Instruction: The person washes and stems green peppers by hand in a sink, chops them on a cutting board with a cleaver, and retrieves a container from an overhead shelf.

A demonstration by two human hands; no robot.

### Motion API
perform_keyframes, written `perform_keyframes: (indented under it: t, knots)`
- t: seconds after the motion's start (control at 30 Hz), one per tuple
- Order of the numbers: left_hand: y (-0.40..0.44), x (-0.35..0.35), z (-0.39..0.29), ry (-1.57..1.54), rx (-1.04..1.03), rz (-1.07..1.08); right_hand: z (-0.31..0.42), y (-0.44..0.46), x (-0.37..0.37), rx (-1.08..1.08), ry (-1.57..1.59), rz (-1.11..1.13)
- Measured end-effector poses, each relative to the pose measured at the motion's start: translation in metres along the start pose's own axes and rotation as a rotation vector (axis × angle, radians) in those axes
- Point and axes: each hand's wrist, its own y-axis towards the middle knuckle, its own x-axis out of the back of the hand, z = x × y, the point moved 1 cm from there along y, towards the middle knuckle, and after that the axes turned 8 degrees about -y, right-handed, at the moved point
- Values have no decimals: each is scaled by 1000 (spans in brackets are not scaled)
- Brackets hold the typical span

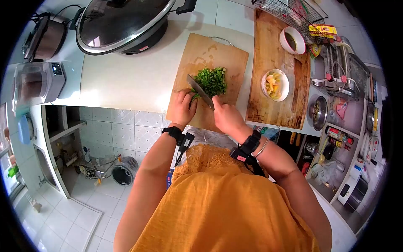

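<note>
My right hand (228,116) is wrapped around the handle of a kitchen knife (200,90), whose blade slants up and left across the cutting board. Chopped green onions (213,80) lie in a heap just beyond the blade. With fingers curled, my left hand (183,108) presses a small bunch of green onions (195,96) onto the board, close to the blade's left side. The wooden cutting board (231,54) sits tilted at the counter's front edge and has wet marks near its metal handle. The knife's handle is mostly hidden by my right hand.
Right of the board lies a larger wooden board (268,42) with a bowl of cut yellow-white pieces (284,86) and a bowl of dark liquid (287,44). A lidded electric pan (126,27) stands back left. A metal bowl (321,113) is at the right edge.
</note>
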Motion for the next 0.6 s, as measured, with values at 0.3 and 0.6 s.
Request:
perform_keyframes:
  t: [0.3,0.6]
  knots:
    - [-8,-11,14,52,8,-5,20,10,-18,66,-137,2]
    - [-5,-12,12,54,-11,-19,-7,26,-30,-10,11,-105]
